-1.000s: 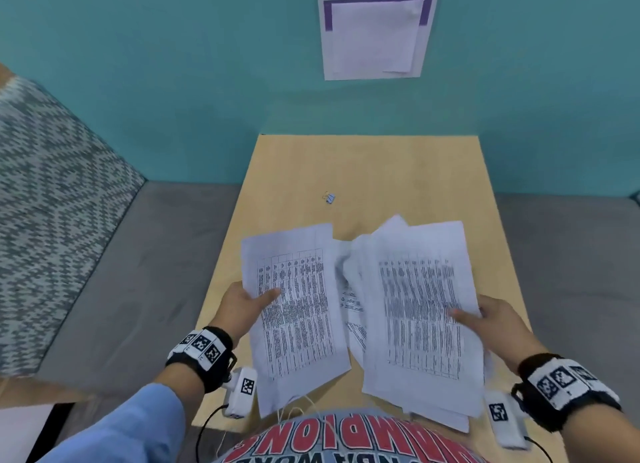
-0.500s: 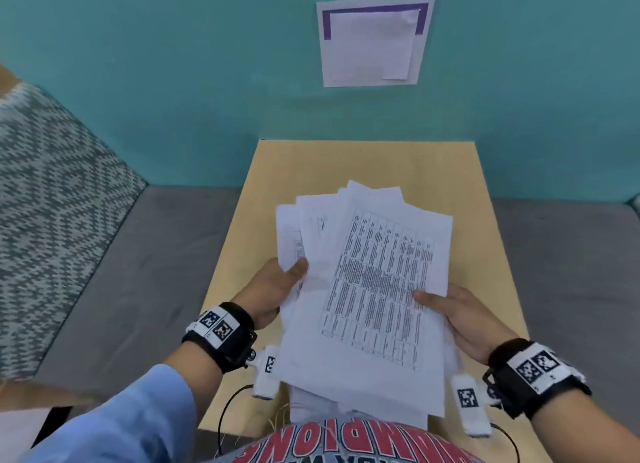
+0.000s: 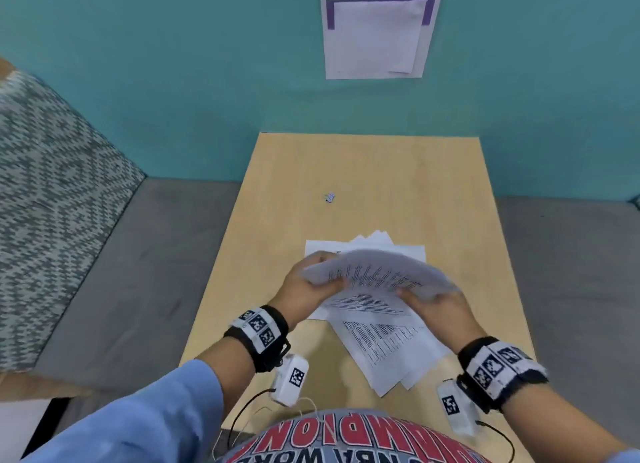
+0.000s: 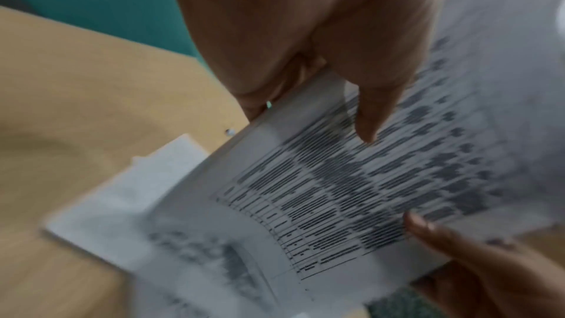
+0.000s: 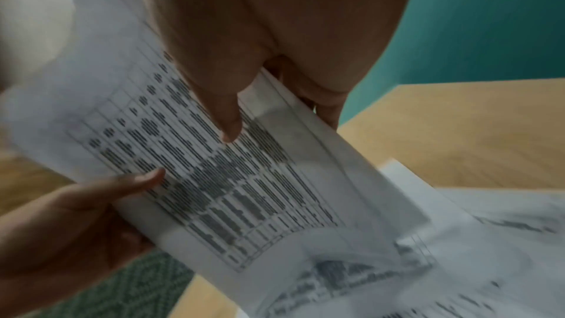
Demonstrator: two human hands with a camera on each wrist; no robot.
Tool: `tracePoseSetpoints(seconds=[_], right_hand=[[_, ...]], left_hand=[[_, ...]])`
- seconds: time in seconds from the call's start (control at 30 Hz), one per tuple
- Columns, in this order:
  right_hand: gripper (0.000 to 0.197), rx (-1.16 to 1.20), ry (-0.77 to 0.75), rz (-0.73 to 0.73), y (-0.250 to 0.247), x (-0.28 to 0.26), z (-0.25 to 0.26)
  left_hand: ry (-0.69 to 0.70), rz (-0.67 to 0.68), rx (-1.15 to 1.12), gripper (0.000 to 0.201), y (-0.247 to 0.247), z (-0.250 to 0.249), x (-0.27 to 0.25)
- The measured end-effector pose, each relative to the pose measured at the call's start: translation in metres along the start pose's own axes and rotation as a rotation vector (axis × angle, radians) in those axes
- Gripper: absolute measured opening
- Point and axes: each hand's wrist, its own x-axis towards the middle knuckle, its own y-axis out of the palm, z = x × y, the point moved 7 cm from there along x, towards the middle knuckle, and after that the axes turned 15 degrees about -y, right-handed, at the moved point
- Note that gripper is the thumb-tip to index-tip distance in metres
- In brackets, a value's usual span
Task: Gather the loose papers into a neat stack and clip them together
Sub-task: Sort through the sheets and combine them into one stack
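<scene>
Both hands hold a bundle of printed sheets (image 3: 377, 272) by its two side edges, bowed upward just above the table. My left hand (image 3: 308, 289) grips the left edge, thumb (image 4: 371, 117) on the printed face and fingers behind. My right hand (image 3: 433, 306) grips the right edge the same way, thumb (image 5: 228, 120) on top. More printed sheets (image 3: 388, 351) lie fanned and askew on the wooden table (image 3: 450, 192) under the bundle. A small binder clip (image 3: 330, 197) lies apart on the table, beyond the papers; it also shows as a speck (image 4: 230, 131) in the left wrist view.
The table stands against a teal wall with a paper notice (image 3: 379, 32) pinned on it. Grey floor (image 3: 145, 272) lies on both sides and a patterned cushion (image 3: 52, 202) at the left. Bare tabletop surrounds the clip.
The bundle, held up facing me half a second ago, has dropped and tipped flat toward the table. Several sheets now lie fanned beneath it, and the clip shows again.
</scene>
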Motion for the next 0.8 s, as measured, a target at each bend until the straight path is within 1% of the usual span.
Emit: tracePoseSetpoints(seconds=[0.07,0.1,0.13,0.17,0.2,0.23,0.27,0.33,0.37,0.4,0.43,0.5,0.53,0.57,0.6,0.67,0.73,0.8], right_hand=[[0.012,-0.005,0.038,-0.033,0.004,0.004,-0.013],[0.019,-0.014,0.022,-0.047,0.005,0.007,-0.010],[0.033,-0.029,0.006,-0.052,0.005,0.007,-0.005],[0.041,-0.046,-0.002,-0.076,0.004,0.009,-0.005],[0.037,-0.049,-0.002,-0.092,0.002,0.010,-0.007],[0.022,-0.022,-0.002,-0.090,0.003,0.012,-0.013],[0.012,-0.004,0.008,-0.079,0.004,0.013,-0.020],[0.036,0.000,0.042,-0.026,0.011,0.013,-0.035],[0.040,-0.017,0.078,0.011,0.015,0.012,-0.039],[0.039,-0.045,0.098,0.044,0.019,0.013,-0.045],[0.036,-0.061,0.116,0.041,0.020,0.014,-0.048],[0.029,-0.044,0.126,-0.037,0.016,0.019,-0.052],[0.027,-0.058,0.126,-0.046,0.017,0.020,-0.053],[0.028,-0.078,0.129,-0.016,0.021,0.022,-0.053],[0.030,-0.102,0.135,0.046,0.026,0.024,-0.058],[0.039,-0.194,0.128,0.233,0.039,0.031,-0.071],[0.047,-0.451,0.047,0.402,0.041,0.049,-0.084],[0.053,-0.721,-0.058,0.458,0.038,0.077,-0.093]], left_hand=[[-0.039,-0.057,-0.003,0.014,0.000,0.011,0.008],[-0.060,-0.083,-0.034,0.016,-0.001,0.014,0.011],[-0.061,-0.103,-0.061,0.021,-0.002,0.013,0.013],[-0.045,-0.112,-0.091,0.025,-0.003,0.011,0.013],[-0.020,-0.100,-0.112,0.028,-0.004,0.007,0.012],[0.002,-0.074,-0.118,0.031,-0.003,0.005,0.012],[0.005,-0.046,-0.106,0.034,-0.002,0.006,0.013],[-0.047,0.008,-0.060,0.037,0.002,0.019,0.016],[-0.077,0.021,-0.030,0.038,0.003,0.028,0.018],[-0.100,0.020,-0.001,0.039,0.001,0.036,0.021],[-0.116,0.013,0.021,0.037,0.000,0.042,0.022],[-0.118,-0.026,0.027,0.033,-0.006,0.049,0.026],[-0.122,-0.055,0.034,0.032,-0.009,0.050,0.025],[-0.129,-0.089,0.048,0.033,-0.014,0.050,0.025],[-0.140,-0.117,0.070,0.034,-0.019,0.048,0.024],[-0.164,-0.125,0.098,0.027,-0.037,0.048,0.025],[-0.160,-0.129,0.127,0.021,-0.069,0.044,0.024],[-0.150,-0.175,0.155,0.019,-0.110,0.037,0.019]])
